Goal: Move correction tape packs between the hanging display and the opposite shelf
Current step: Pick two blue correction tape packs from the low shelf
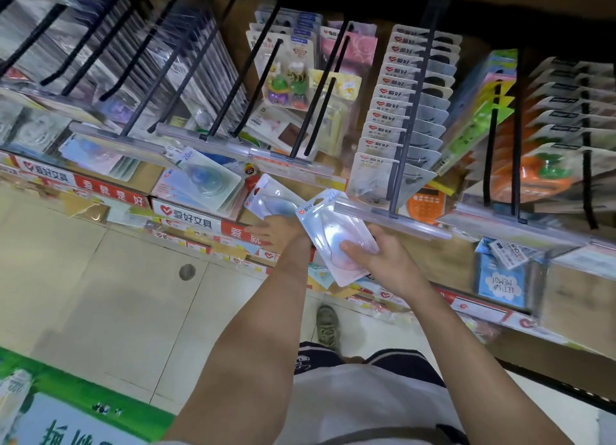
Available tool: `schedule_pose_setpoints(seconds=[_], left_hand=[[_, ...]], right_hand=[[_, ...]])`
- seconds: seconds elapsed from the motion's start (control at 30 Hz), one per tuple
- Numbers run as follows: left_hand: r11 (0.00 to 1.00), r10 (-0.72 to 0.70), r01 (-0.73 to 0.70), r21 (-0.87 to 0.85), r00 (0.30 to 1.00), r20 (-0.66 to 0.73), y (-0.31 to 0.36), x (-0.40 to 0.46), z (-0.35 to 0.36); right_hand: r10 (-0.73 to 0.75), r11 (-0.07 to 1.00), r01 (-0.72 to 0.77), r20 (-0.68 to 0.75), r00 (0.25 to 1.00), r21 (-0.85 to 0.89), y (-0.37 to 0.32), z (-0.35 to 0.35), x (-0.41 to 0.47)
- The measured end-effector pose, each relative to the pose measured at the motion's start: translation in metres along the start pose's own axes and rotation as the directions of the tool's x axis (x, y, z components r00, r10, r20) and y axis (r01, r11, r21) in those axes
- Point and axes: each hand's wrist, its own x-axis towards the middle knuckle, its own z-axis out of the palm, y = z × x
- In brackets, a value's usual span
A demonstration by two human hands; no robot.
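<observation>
Clear-plastic correction tape pack [333, 236] sits frame centre, pinched by right hand [376, 261], thumb on blister. Second pack [270, 199] at 10 o'clock of it, gripped by left hand [278, 233]. Hanging display hooks [398, 164] just beyond at 1 o'clock. Step, judged: packs in hand at display. Next move needs hang-hole lined with hook, or turn to opposite shelf.

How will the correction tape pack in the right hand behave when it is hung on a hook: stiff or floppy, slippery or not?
The pack looks fairly stiff: it stays flat while the right hand grips only its lower part. Its clear glossy blister may be a little slippery. It is probably light, since a thumb and fingers carry it.
</observation>
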Motion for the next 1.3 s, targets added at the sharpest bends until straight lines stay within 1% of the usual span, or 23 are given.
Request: schedule_pose_setpoints(seconds=[0.13,0.2,0.27,0.33,0.4,0.43,0.47,0.5,0.53,0.57,0.6,0.7,0.8,0.87,1.0,1.07,1.13,1.17,1.3], left_hand=[[0.997,0.074,-0.073,-0.031,0.996,0.042,0.000,0.008,0.000],[0.997,0.071,-0.069,-0.037,0.995,0.065,-0.001,0.009,0.000],[0.994,0.086,-0.082,-0.072,0.995,0.048,0.000,0.008,-0.003],[0.982,0.155,-0.153,-0.110,0.988,0.010,-0.004,0.008,-0.004],[0.946,0.256,-0.255,-0.197,0.966,-0.021,-0.012,0.008,-0.004],[0.914,0.305,-0.296,-0.277,0.952,-0.014,-0.014,0.006,-0.005],[0.877,0.322,-0.284,-0.388,0.946,0.034,-0.016,0.002,-0.009],[0.818,0.330,-0.248,-0.519,0.941,0.071,-0.017,0.001,-0.011],[0.762,0.336,-0.211,-0.613,0.937,0.096,-0.019,0.002,-0.012],[0.719,0.343,-0.197,-0.666,0.934,0.095,-0.022,0.004,-0.013],[0.704,0.344,-0.182,-0.686,0.933,0.105,-0.025,0.005,-0.015],[0.729,0.347,-0.133,-0.672,0.917,0.195,-0.040,0.012,-0.025],[0.750,0.428,-0.161,-0.642,0.858,0.284,-0.053,0.020,-0.043],[0.759,0.434,-0.130,-0.638,0.831,0.348,-0.061,0.018,-0.062],[0.776,0.424,-0.124,-0.618,0.829,0.365,-0.083,0.013,-0.100],[0.766,0.444,-0.140,-0.628,0.821,0.359,-0.094,0.013,-0.118],[0.754,0.436,-0.128,-0.644,0.831,0.345,-0.106,0.018,-0.134],[0.757,0.404,-0.103,-0.645,0.850,0.338,-0.113,0.023,-0.142],[0.740,0.302,-0.075,-0.669,0.925,0.230,-0.140,0.040,-0.175]], right_hand=[[0.000,1.000,0.000,0.005,1.000,0.014,-0.002,0.002,0.004],[-0.013,1.000,0.013,0.013,1.000,0.016,-0.004,0.003,0.004],[-0.019,1.000,0.019,0.015,1.000,0.021,-0.004,0.004,0.005],[-0.019,0.999,0.019,0.011,1.000,0.033,-0.004,0.004,0.005],[-0.019,0.999,0.018,0.013,1.000,0.043,-0.004,0.004,0.006],[-0.021,0.999,0.021,0.015,1.000,0.048,-0.005,0.004,0.006],[-0.023,0.998,0.022,0.019,1.000,0.054,-0.006,0.005,0.005],[-0.022,0.998,0.021,0.026,0.999,0.064,-0.007,0.005,0.005],[-0.019,0.997,0.016,0.034,0.999,0.071,-0.008,0.005,0.005],[-0.017,0.997,0.014,0.038,0.999,0.074,-0.008,0.006,0.005],[-0.018,0.997,0.015,0.040,0.999,0.075,-0.008,0.007,0.005],[-0.033,0.996,0.029,0.054,0.998,0.081,-0.009,0.010,0.005],[-0.052,0.995,0.044,0.094,0.994,0.087,-0.011,0.015,0.005],[-0.042,0.996,0.033,0.112,0.993,0.084,-0.013,0.023,0.007],[-0.021,0.999,0.013,0.170,0.985,0.050,-0.018,0.048,0.013],[-0.004,0.998,-0.008,0.220,0.976,0.055,-0.024,0.064,0.014],[0.014,0.999,-0.025,0.258,0.966,0.039,-0.028,0.082,0.017],[0.009,1.000,-0.016,0.276,0.961,0.025,-0.030,0.092,0.019],[-0.023,0.999,0.036,0.345,0.938,-0.032,-0.040,0.135,0.023]])
